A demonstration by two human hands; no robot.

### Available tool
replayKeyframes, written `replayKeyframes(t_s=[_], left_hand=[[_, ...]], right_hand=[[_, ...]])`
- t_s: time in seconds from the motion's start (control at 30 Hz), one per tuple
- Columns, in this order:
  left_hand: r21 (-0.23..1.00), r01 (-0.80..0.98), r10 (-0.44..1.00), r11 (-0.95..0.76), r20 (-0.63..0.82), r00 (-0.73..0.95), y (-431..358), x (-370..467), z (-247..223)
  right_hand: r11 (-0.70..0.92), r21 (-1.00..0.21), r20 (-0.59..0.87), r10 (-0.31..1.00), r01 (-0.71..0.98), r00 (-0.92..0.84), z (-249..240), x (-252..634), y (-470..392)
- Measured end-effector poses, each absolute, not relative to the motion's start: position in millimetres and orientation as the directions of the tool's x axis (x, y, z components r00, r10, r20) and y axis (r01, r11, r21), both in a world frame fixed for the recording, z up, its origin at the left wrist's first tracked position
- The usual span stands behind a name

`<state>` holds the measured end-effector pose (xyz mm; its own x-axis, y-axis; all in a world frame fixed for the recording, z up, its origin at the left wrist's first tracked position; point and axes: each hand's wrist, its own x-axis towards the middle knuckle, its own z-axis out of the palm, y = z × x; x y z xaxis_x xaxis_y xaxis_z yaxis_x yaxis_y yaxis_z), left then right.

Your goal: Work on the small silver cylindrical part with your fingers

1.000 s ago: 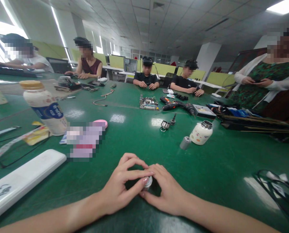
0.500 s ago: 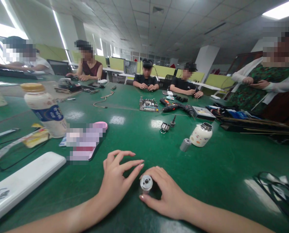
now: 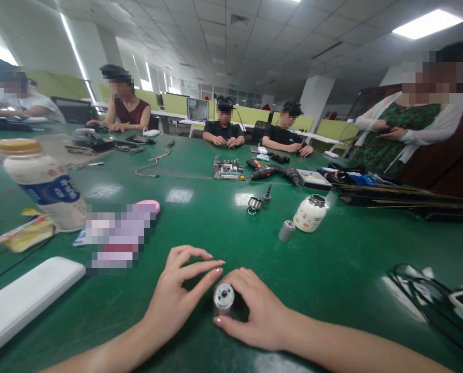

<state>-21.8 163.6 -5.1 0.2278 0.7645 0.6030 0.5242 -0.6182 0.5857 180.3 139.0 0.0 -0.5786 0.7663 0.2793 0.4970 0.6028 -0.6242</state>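
A short silver metal cylinder (image 3: 224,297) stands upright on the green table, its round end face with small dark holes turned up. My right hand (image 3: 254,308) curls round its right side, thumb in front and fingers behind. Just left of the cylinder's top is my left hand (image 3: 177,290), thumb and forefinger tips brought together in a pinch, the other fingers stretched out. Anything between those tips is too small to make out. A similar grey cylinder (image 3: 286,231) sits farther off, beside a cream patterned flask (image 3: 310,213) without its lid.
On the left are a white power-bank-like bar (image 3: 32,305), a pink-cased phone (image 3: 126,233) and a drink bottle (image 3: 46,181). Beyond lie a metal flask cap (image 3: 255,204), a circuit board (image 3: 228,169) and a power drill (image 3: 272,172). Black cables (image 3: 421,295) lie right. Several people are around the table.
The camera view has turned slightly right, so most things appear farther left. Both hands keep nearly the same pose about the cylinder.
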Motion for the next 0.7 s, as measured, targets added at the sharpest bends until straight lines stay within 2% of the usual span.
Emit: replayKeyframes(t_s=[0.1,0.2,0.5,0.7], left_hand=[[0.582,0.385,0.696,-0.716,0.637,0.332,156,-18,-4],[0.581,0.335,0.67,-0.742,0.629,0.394,151,-15,-5],[0.58,0.336,0.669,-0.742,0.663,0.336,148,-17,-4],[0.566,0.369,0.675,-0.738,0.624,0.394,147,-16,-1]], right_hand=[[0.615,-0.614,0.303,0.762,0.494,-0.573,-4,180,140],[0.633,-0.604,0.326,0.751,0.485,-0.574,-7,180,141],[0.626,-0.613,0.315,0.753,0.483,-0.577,-5,181,139],[0.623,-0.611,0.305,0.755,0.489,-0.581,-6,181,139]])
